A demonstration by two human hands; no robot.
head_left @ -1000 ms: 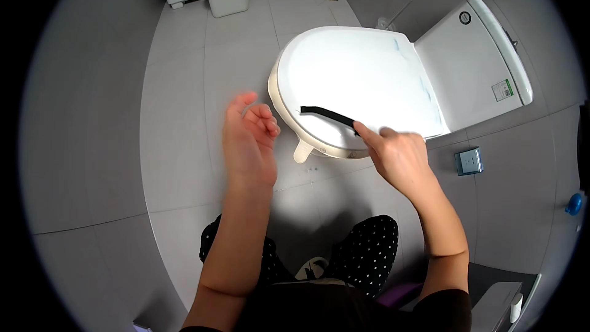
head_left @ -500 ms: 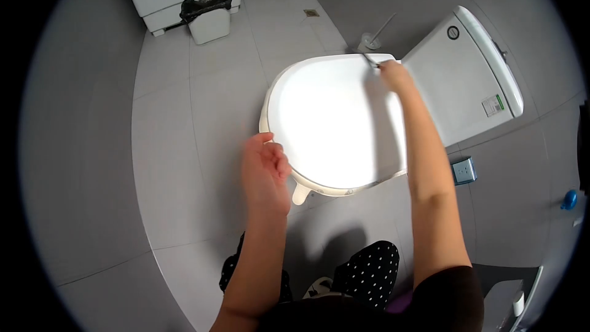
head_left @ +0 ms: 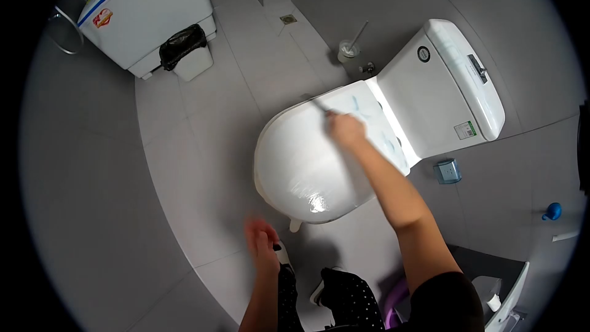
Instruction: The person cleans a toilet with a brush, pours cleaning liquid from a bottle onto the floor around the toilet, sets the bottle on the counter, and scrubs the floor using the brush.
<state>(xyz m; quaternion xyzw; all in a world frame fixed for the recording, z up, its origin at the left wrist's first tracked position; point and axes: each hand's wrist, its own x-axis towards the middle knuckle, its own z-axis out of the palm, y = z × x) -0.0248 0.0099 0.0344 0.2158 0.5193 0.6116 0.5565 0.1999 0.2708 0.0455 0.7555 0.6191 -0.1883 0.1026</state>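
My right hand is closed around a thin dark handled tool, blurred by motion, and holds it over the white toilet lid. The lid is down, with a wet shine near its front and pale blue streaks towards the hinges. My left hand hangs off the lid's near front edge, above the floor, fingers loosely bent and partly smeared, with nothing seen in them. Just beyond it a pale tab sticks out from under the seat.
Behind the lid rises the toilet tank. A toilet brush in its holder stands by the wall. Across the floor are a bin with a black bag and a white appliance. A covered socket sits on the right wall.
My right hand has swept the tool from the hinge side towards the lid's middle. My left hand has drawn away from the lid's edge towards me. The view has shifted; shine and blue streaks now show.
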